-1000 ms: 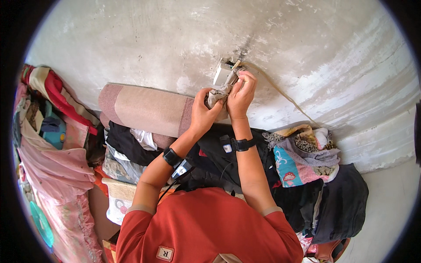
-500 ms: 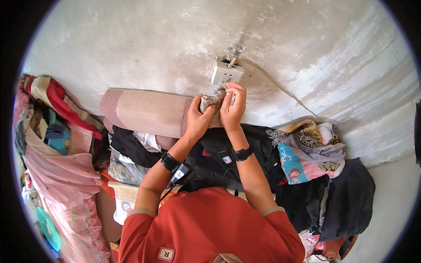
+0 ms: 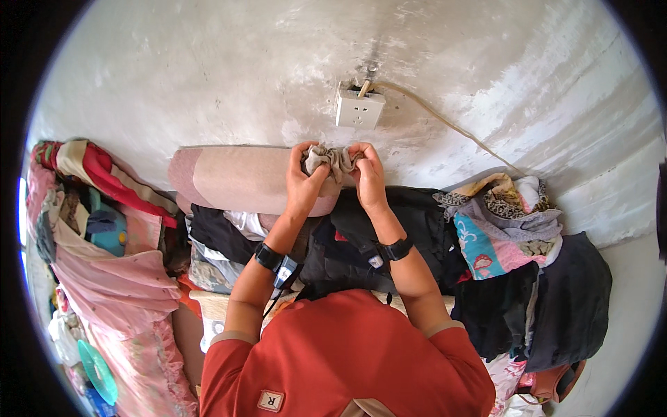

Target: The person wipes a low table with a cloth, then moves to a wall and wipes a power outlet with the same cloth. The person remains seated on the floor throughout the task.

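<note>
A small bunched grey-beige cloth (image 3: 335, 161) is stretched between my two hands, above the right end of a rolled pinkish-beige mat (image 3: 240, 177). What kind of cloth it is, I cannot tell. My left hand (image 3: 303, 186) is closed round the thicker bundled part, its thumb pressed on the front. On the other end, my right hand (image 3: 371, 182) pinches the fabric between thumb and fingers. Each wrist wears a black band with a small device beside it. Dark folded clothes (image 3: 389, 222) lie below my hands.
A wall socket (image 3: 360, 109) with a pale cable (image 3: 445, 125) is on the rough wall ahead. Pink draped fabric (image 3: 111, 292) hangs at left, near a turquoise round item (image 3: 97, 372). A heap of mixed clothes (image 3: 507, 222) and black garments (image 3: 570, 306) sit at right.
Both hands have come down a little, away from the socket. The cloth's upright end is now drawn sideways to the right, and my right fingers have closed lower on it.
</note>
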Action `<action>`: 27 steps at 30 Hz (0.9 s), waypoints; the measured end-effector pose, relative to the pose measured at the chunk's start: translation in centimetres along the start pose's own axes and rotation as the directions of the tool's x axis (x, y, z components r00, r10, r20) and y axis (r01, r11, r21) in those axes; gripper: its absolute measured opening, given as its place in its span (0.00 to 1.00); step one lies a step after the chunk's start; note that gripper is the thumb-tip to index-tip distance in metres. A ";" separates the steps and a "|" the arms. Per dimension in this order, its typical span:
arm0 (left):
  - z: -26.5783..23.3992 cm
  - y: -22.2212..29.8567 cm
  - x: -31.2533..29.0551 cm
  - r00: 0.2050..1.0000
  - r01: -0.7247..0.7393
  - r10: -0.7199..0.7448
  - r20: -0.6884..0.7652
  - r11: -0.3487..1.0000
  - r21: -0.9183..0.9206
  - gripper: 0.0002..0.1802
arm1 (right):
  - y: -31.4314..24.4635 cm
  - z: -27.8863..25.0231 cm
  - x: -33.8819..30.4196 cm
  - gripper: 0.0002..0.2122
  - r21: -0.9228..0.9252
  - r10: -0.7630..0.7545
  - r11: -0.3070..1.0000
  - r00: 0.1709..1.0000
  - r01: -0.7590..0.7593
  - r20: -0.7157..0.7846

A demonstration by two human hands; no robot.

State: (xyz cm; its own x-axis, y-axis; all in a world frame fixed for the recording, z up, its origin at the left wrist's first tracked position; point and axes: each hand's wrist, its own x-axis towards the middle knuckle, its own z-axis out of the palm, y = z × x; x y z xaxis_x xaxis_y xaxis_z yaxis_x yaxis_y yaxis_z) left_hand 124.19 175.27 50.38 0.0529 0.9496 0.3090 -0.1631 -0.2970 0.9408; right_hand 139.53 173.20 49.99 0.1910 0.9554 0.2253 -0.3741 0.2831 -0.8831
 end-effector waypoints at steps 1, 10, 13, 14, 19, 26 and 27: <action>-0.2 0.0 0.1 1.000 -0.015 0.015 0.009 1.000 0.024 0.25 | 0.4 -0.1 -0.1 0.12 0.014 0.024 1.000 1.000 -0.024 0.012; -0.9 1.4 0.1 0.990 0.035 -0.025 0.138 0.996 -0.076 0.26 | 1.2 0.8 -1.2 0.28 -0.507 -0.241 0.819 0.963 0.268 0.119; -0.9 2.4 0.2 0.963 0.179 -0.094 0.254 0.925 -0.336 0.24 | 0.6 1.3 -1.2 0.32 -0.552 -0.281 0.781 0.954 0.291 0.105; -0.8 2.3 0.1 0.964 0.183 -0.102 0.247 0.924 -0.334 0.22 | 0.4 1.5 -1.4 0.32 -0.536 -0.289 0.794 0.954 0.288 0.085; -1.1 0.7 0.4 0.972 0.184 -0.140 0.190 0.954 -0.237 0.16 | 0.5 1.1 -1.2 0.24 -0.405 -0.076 0.913 0.997 0.057 -0.032; -0.5 0.4 1.5 0.990 0.136 -0.140 0.003 0.963 -0.231 0.12 | 1.3 0.0 -1.2 0.15 -0.276 -0.005 0.959 0.971 -0.062 -0.238; -0.5 0.5 2.0 0.992 0.118 -0.123 -0.015 0.974 -0.195 0.12 | 1.2 -0.2 -1.1 0.14 -0.240 0.012 0.968 0.969 -0.073 -0.247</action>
State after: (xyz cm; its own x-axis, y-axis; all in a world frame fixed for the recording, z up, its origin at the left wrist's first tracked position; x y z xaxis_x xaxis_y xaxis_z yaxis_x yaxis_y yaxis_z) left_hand 123.68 177.09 51.45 0.0577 0.9804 0.1886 -0.3451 -0.1577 0.9252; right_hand 139.06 172.44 48.57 0.4051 0.9081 0.1061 -0.1586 0.1841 -0.9700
